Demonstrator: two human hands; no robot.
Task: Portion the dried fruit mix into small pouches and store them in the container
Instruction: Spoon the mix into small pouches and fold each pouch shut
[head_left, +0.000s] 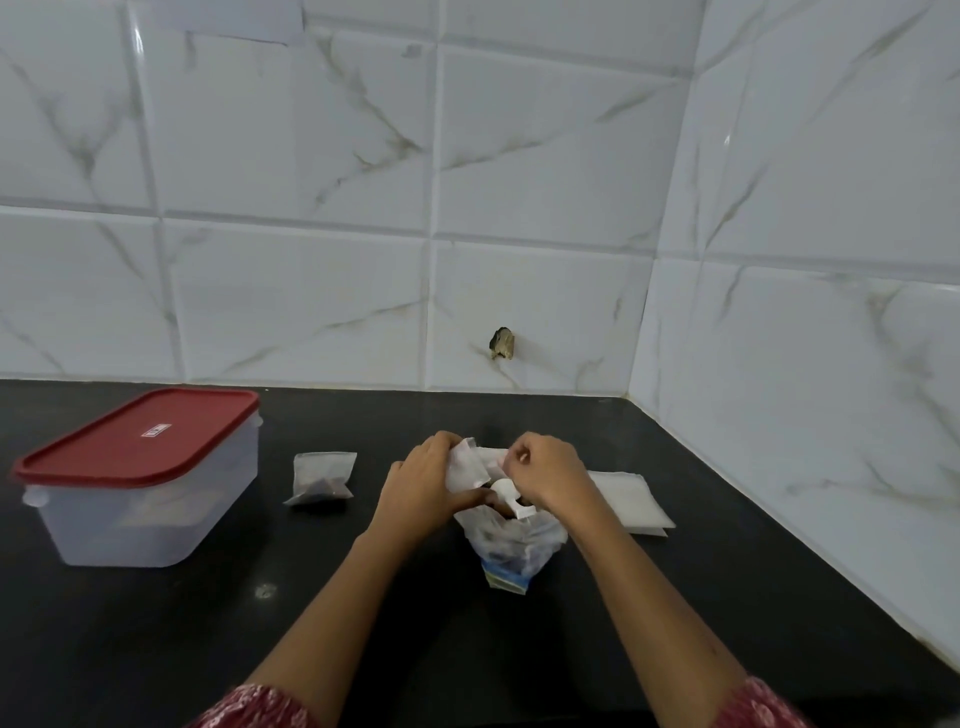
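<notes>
step: likely filling pouch (464, 465) from mix bag (514, 543)
left hand (422, 484): fingers gripping pouch over mix bag
right hand (550, 470): fingers pinching scoop (506, 493)
next: tipping scoop into pouch
container (140, 499): sitting lidded, tabletop (363, 623) left

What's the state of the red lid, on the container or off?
On. The red lid sits flat across the top of the clear container, covering its whole opening. Whether it is snapped tight cannot be told.

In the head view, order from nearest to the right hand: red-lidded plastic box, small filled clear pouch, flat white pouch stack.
1. Flat white pouch stack, beside the right hand.
2. Small filled clear pouch, leftward.
3. Red-lidded plastic box, far left.
</notes>
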